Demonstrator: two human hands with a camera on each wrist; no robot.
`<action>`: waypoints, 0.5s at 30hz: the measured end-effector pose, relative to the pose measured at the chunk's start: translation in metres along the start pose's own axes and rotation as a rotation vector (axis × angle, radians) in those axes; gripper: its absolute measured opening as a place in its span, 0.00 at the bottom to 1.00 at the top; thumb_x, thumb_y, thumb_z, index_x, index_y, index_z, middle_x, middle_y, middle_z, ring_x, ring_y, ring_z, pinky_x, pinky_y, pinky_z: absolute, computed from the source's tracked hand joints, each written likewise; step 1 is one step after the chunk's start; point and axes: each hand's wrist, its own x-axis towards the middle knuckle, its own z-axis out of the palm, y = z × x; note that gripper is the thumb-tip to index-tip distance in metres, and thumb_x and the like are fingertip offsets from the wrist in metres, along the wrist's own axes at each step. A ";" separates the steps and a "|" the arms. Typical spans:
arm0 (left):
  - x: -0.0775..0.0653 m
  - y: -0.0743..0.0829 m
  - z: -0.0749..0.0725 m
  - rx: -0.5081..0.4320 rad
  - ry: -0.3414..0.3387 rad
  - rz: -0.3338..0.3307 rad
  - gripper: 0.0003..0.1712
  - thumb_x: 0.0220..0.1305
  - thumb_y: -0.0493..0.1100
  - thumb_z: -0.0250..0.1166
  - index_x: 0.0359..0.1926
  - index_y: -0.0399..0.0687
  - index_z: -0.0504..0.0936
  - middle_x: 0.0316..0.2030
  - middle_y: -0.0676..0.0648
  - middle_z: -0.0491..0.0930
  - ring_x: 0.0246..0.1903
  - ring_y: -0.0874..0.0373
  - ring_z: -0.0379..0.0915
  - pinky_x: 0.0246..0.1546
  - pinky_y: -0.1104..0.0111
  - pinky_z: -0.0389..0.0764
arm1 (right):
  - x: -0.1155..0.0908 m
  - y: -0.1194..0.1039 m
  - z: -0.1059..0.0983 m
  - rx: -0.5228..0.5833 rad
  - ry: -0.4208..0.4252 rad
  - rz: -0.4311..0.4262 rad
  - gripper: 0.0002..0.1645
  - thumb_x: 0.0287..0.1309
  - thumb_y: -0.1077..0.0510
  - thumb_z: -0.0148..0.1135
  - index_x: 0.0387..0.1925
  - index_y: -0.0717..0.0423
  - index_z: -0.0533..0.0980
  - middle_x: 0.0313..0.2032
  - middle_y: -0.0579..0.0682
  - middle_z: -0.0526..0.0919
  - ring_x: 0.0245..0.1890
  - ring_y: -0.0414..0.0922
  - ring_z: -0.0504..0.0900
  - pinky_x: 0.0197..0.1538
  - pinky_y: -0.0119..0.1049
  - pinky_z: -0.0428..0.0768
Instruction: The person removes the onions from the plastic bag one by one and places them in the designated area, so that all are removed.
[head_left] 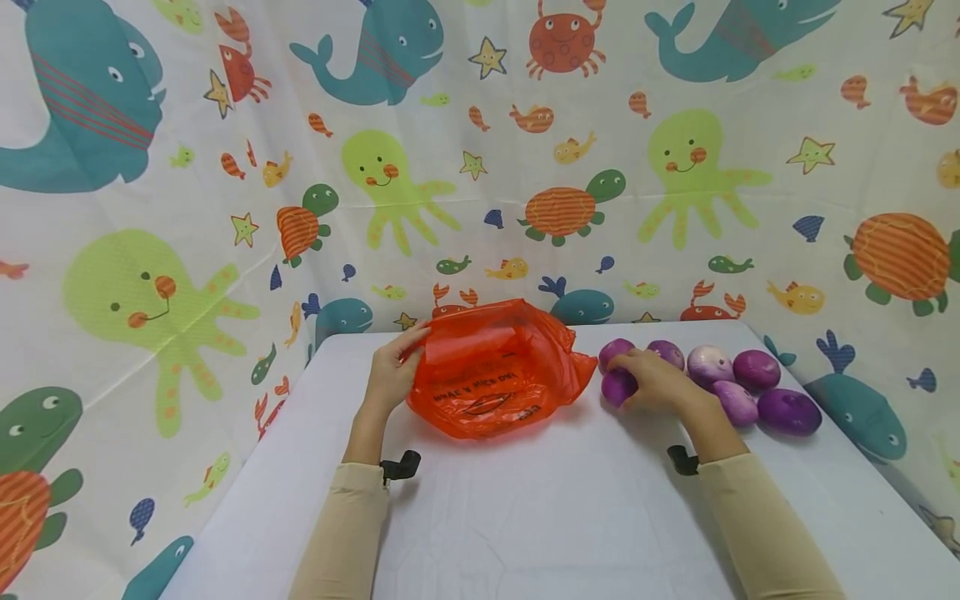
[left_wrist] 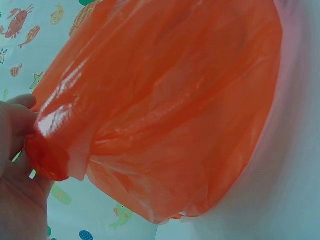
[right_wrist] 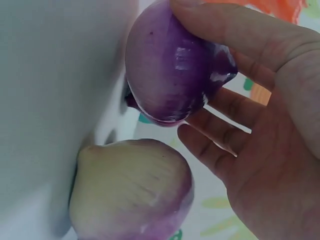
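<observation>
My left hand (head_left: 392, 371) grips the left edge of a red plastic bag (head_left: 487, 383) with dark printing on its side. In the left wrist view, the bunched plastic (left_wrist: 55, 145) sits between thumb and fingers. To the right of the bag, my right hand (head_left: 656, 379) holds a purple onion (head_left: 618, 387), thumb on one side and fingers on the other. The right wrist view shows this glossy onion (right_wrist: 170, 65) low over the white tabletop, with a paler onion (right_wrist: 132, 192) beside it. Another purple onion (head_left: 617, 352) lies just behind the held one.
Several more onions lie grouped at the table's right, among them a pale one (head_left: 709, 365) and a dark purple one (head_left: 789, 412). A white cloth covers the table (head_left: 525, 517). Behind it hangs a curtain (head_left: 480, 183) printed with sea animals.
</observation>
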 end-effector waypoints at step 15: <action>0.003 0.005 0.000 0.122 0.040 0.084 0.25 0.72 0.35 0.64 0.68 0.48 0.80 0.79 0.47 0.63 0.81 0.47 0.51 0.76 0.41 0.61 | -0.005 -0.005 -0.008 -0.016 -0.018 0.061 0.48 0.51 0.49 0.81 0.70 0.57 0.71 0.66 0.65 0.74 0.67 0.66 0.69 0.65 0.71 0.75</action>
